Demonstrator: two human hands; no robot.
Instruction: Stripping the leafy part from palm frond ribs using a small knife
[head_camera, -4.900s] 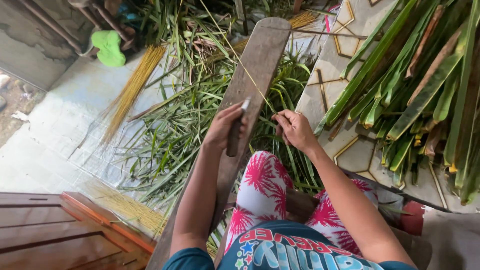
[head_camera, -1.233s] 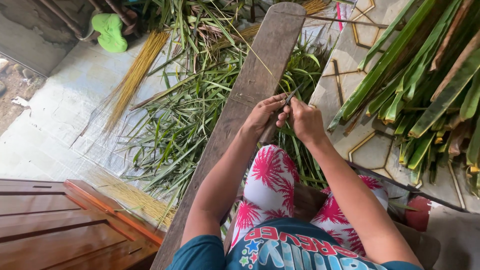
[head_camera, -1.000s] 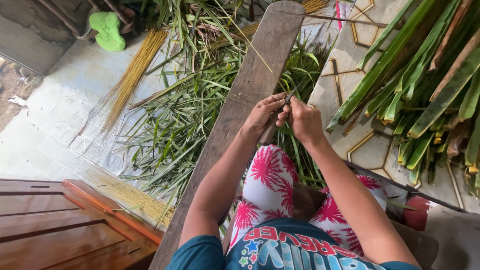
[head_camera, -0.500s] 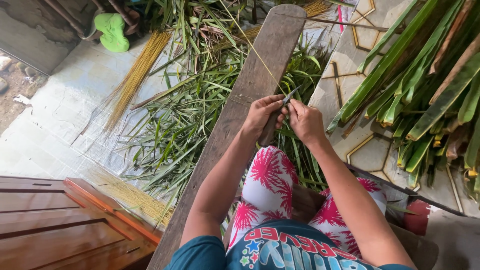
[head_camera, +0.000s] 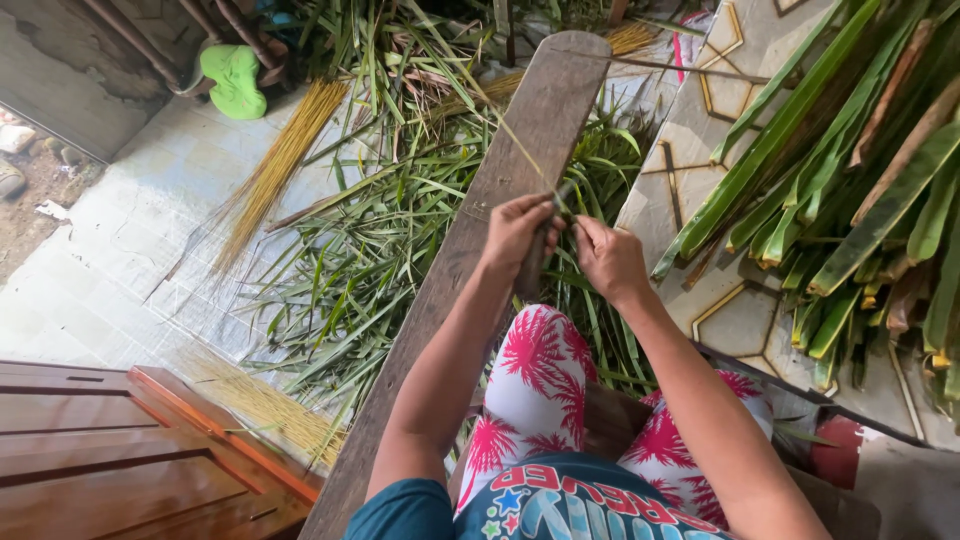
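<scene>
The knife (head_camera: 535, 262) is gripped tight in the left hand (head_camera: 515, 232), and the thin leaf rib (head_camera: 520, 150), pinched by the right hand (head_camera: 608, 258), is best scraped slowly.

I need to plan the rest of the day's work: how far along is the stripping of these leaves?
Done: yellow stick bundles and green leaf trimmings lie on the floor. In hand: the left hand grips a knife against a thin midrib that the right hand pinches, over the wooden plank. Left: a big pile of whole leaves.

Teal printed shirt (head_camera: 590, 505), short sleeve (head_camera: 400, 512), white trousers (head_camera: 530, 385) with pink-red palm-burst print, bare forearms
</scene>
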